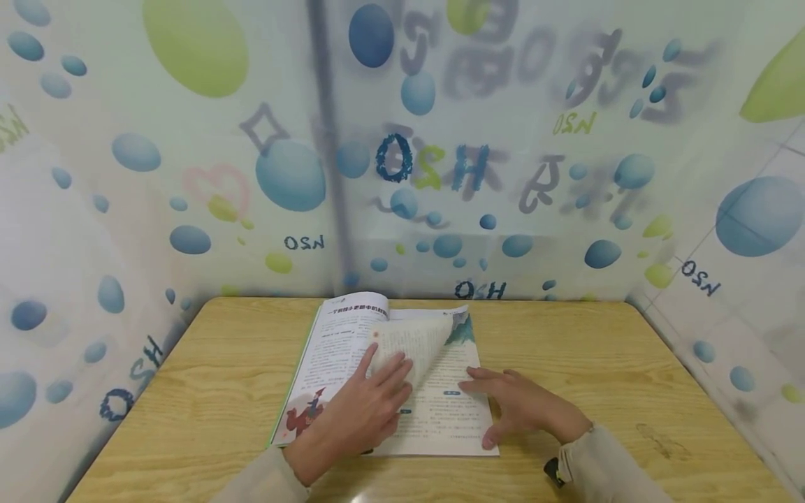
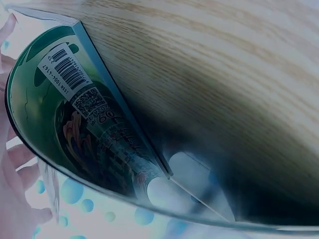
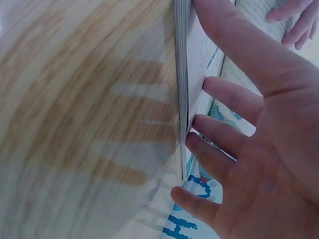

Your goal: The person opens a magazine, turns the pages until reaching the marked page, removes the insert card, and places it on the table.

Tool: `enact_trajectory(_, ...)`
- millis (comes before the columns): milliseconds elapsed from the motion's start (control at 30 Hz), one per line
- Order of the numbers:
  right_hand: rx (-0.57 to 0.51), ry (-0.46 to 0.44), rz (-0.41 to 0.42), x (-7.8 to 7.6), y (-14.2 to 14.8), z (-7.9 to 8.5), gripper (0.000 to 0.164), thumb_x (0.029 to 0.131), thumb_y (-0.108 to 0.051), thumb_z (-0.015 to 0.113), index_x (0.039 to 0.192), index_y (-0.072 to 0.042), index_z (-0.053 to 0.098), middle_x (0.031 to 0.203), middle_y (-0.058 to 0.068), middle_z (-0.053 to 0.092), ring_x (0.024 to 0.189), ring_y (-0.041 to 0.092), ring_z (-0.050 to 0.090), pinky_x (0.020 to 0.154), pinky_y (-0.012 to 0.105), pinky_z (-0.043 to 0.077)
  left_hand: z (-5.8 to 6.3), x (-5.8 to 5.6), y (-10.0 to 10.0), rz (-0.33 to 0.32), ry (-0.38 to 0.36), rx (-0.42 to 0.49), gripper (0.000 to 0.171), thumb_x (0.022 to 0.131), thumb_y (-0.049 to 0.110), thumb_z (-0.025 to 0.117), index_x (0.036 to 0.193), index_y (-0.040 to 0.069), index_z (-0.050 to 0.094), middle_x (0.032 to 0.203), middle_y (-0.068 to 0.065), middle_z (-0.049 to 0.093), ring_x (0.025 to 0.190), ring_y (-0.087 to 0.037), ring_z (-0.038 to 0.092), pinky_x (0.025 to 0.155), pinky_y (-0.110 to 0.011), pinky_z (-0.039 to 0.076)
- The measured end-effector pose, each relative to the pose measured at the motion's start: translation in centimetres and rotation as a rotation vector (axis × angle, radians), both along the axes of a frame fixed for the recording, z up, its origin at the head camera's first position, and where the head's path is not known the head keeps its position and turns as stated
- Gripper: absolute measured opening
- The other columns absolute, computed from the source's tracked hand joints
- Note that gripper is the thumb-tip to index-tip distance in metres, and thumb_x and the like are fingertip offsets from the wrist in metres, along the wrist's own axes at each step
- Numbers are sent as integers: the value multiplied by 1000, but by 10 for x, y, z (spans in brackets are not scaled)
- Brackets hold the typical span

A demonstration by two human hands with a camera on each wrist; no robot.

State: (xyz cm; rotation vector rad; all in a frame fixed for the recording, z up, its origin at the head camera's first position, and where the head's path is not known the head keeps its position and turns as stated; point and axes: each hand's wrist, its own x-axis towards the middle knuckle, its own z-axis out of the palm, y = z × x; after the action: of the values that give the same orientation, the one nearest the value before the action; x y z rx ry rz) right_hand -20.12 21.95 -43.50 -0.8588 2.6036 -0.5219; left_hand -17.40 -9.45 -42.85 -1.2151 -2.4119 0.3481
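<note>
An open magazine (image 1: 453, 433) lies on the table, with printed text on both sides and a red figure at the lower left. One page (image 1: 424, 342) is lifted and folded over toward the left. My left hand (image 1: 361, 409) rests on that page near the spine, fingers extended. In the left wrist view, a green cover (image 2: 30, 94) with a barcode curves up beside the fingers. My right hand (image 1: 528, 405) lies at the magazine's right edge, fingers spread. The right wrist view shows its fingertips touching along the page edges (image 3: 181, 89), with the thumb on the near side.
The wooden table (image 1: 207, 391) extends to both sides of the magazine. Behind it and at both sides hangs a pale curtain (image 1: 402, 265) with blue and green dots and lettering. A small black item (image 1: 553, 472) sits at the right sleeve's cuff.
</note>
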Motion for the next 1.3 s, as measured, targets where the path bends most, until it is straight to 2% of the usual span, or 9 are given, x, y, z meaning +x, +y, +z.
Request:
enact_trajectory(167,-3,18,10,0,1,0,92,67,-54,84,144,-15,54,156,14,39,141,36,38,109,64,29,-1,-2,1,19,21,15,51,83,54,69,117,16,65,144,-11,51,141,-30,39,112,-64,23)
enact_trajectory(300,-13,22,9,0,2,-2,92,67,-57,83,144,-16,54,156,14,39,141,37,38,108,64,31,-1,-3,1,25,32,35,49,81,46,70,118,14,65,144,-11,52,140,-31,40,111,-64,26)
enact_trajectory(467,-7,22,-5,1,1,-4,92,66,-57,83,144,-17,55,156,11,39,142,35,38,108,63,31,-2,-4,1,28,16,37,39,81,35,66,114,14,68,145,-11,52,140,-31,39,110,-65,25)
enact_trajectory(700,-14,21,-9,0,2,-4,93,66,-58,82,143,-16,55,156,11,39,142,35,37,109,62,30,-1,-4,0,93,-40,-20,33,83,40,63,105,16,72,144,-10,53,141,-32,38,110,-68,23)
enact_trajectory(867,-22,16,-11,0,2,-6,93,65,-58,82,144,-17,54,157,10,38,143,35,36,109,63,29,-2,-4,-1,128,-33,-56,36,83,44,63,101,15,74,140,-10,56,138,-32,42,107,-68,28)
enact_trajectory(1033,-16,20,-20,0,2,-6,93,65,-58,82,144,-17,55,157,10,38,143,35,36,110,62,29,-4,-3,-3,143,-38,-32,36,81,44,65,98,12,74,136,-11,58,135,-33,46,104,-68,33)
enact_trajectory(1300,-22,20,-24,2,2,-4,92,66,-58,82,143,-16,55,156,12,39,142,37,37,109,63,30,-6,-3,-3,200,-77,-17,38,82,41,66,103,11,76,134,-12,60,129,-36,50,102,-66,36)
